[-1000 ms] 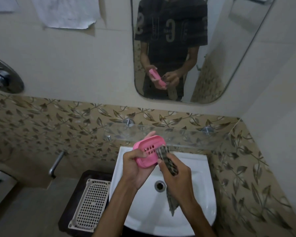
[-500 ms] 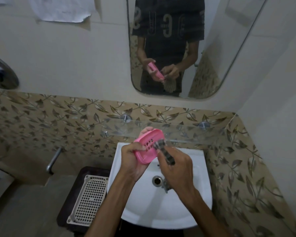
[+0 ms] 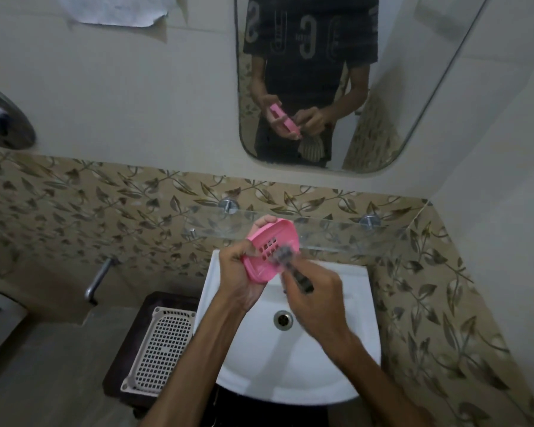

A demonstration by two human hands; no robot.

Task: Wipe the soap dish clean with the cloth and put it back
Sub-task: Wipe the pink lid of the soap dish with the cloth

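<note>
A pink oval soap dish (image 3: 264, 262) with a grid of drain holes is held tilted above the white washbasin (image 3: 349, 374), its hollow side facing me. My left hand (image 3: 240, 280) grips it by its left rim, fingers behind it. My right hand (image 3: 313, 298) is closed on a dark checked cloth (image 3: 290, 263), and the bunched end of the cloth presses into the dish beside the holes. The cloth looks blurred. The rest of it is hidden under my right hand.
A glass shelf (image 3: 336, 234) runs along the wall just behind the dish. A mirror (image 3: 407, 87) hangs above it. A white perforated tray (image 3: 162, 349) lies on a dark stool left of the basin. A metal tap (image 3: 97, 280) juts from the leaf-patterned tiles.
The hanging tail of the cloth has been gathered up under my right hand. The cloth end has moved from the dish's right rim onto its inner surface. The dish stays in my left hand.
</note>
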